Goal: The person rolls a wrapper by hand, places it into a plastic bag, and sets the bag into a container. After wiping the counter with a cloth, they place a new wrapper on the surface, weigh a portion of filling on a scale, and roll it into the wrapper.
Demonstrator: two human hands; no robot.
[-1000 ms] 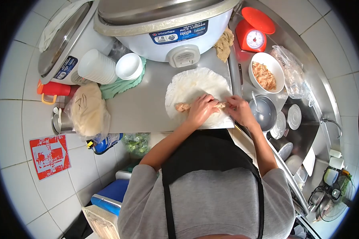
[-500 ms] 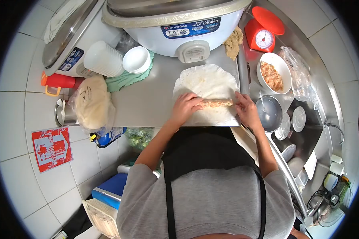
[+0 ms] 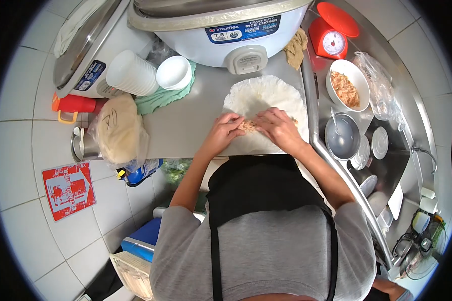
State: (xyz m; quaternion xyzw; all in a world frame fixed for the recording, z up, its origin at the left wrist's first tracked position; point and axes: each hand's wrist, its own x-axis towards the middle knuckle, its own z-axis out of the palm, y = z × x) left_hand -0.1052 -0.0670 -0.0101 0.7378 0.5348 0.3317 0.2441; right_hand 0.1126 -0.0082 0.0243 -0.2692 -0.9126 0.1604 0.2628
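A stack of round, pale wrappers (image 3: 261, 93) lies on the steel counter before me. A strip of orange-flecked filling (image 3: 247, 126) runs across its lower half. My left hand (image 3: 223, 131) has its fingers closed at the strip's left end. Bent over the middle of the strip is my right hand (image 3: 277, 129), its fingers together and pressed on the filling, hiding part of it. A little filling shows beyond the right fingers, near the wrapper's right edge.
A large rice cooker (image 3: 246, 30) stands behind the wrappers. At left are white bowls (image 3: 174, 73), a green cloth (image 3: 160, 100) and a bag of wrappers (image 3: 118, 130). At right are a filling bowl (image 3: 347, 85), a grey bowl with a spoon (image 3: 342, 136) and a red scale (image 3: 329, 42).
My right hand has moved left from the strip's right end onto its middle. My left hand has shifted slightly left to the strip's left end. The view has shifted a little.
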